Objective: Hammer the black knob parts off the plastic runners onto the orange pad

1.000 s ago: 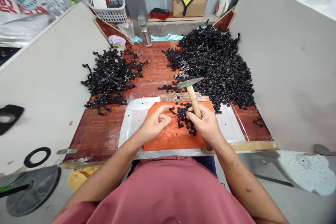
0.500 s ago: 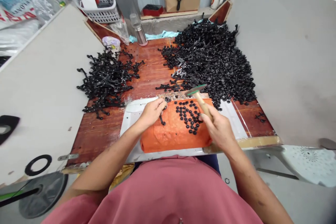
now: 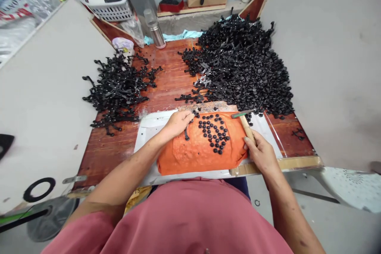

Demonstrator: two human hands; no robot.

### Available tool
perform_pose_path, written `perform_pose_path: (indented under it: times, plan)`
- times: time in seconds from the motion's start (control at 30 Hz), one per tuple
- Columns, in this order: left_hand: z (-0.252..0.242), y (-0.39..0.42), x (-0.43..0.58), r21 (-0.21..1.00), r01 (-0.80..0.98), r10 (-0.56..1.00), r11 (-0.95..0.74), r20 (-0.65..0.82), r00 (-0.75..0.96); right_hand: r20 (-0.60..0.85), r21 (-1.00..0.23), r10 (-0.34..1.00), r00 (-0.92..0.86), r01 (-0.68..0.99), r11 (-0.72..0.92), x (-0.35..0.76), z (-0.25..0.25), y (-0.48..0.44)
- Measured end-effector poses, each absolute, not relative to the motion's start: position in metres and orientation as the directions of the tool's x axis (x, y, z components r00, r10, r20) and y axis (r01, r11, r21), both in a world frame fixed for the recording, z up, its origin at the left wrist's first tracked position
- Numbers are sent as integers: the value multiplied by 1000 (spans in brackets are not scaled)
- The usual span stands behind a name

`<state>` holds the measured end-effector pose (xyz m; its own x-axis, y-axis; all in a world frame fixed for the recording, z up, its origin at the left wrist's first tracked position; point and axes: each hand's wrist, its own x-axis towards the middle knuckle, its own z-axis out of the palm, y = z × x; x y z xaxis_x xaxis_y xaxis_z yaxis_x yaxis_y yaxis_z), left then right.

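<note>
My right hand (image 3: pixel 262 151) is wrapped around the wooden handle of a hammer (image 3: pixel 247 127). The hammer's green-edged head hangs over the right side of an orange cloth pad (image 3: pixel 190 158). At the pad's far left edge my left hand (image 3: pixel 179 123) pinches a black strip with round ends (image 3: pixel 186 134); the fingers hide part of it. Several small black round caps (image 3: pixel 214 131) lie spread on the pad between my hands. A few more black bits sit beside my left fingertips.
A large pile of black parts (image 3: pixel 244 63) covers the back right of the red-brown table (image 3: pixel 166 71). Another black pile (image 3: pixel 119 87) lies at left. A steel flask (image 3: pixel 157 33) stands behind. Grey boards (image 3: pixel 321 63) wall both sides; a white basket (image 3: pixel 110 8) is at back left.
My right hand has moved the hammer to the right, away from the caps and my left hand. The left hand keeps its pinch near the pad's far edge. The view has shifted slightly.
</note>
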<state>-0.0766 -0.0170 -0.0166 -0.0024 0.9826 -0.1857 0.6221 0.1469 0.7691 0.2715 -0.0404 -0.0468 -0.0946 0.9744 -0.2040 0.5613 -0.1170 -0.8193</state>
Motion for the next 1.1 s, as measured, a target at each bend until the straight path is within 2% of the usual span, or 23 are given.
perform_pose_path:
  times: [0.2, 0.47, 0.67, 1.0, 1.1]
  plan:
    - [-17, -16, -74, 753, 643, 983, 140, -182, -1, -194, -812, 976, -95, 574, -106, 273, -50, -42]
    - [-19, -17, -77, 825, 539, 982, 170, -186, -25, -157, -810, 981, -113, 583, -63, 274, -51, -42]
    - [-18, -15, -75, 796, 581, 980, 170, -200, -13, -190, -793, 977, -98, 601, -94, 273, -51, -41]
    - [-24, -11, -75, 803, 561, 977, 203, -208, -55, -126, -799, 986, -113, 600, -33, 271, -43, -42]
    - [-24, -10, -76, 772, 604, 976, 198, -214, -46, -123, -797, 986, -112, 603, -31, 270, -42, -42]
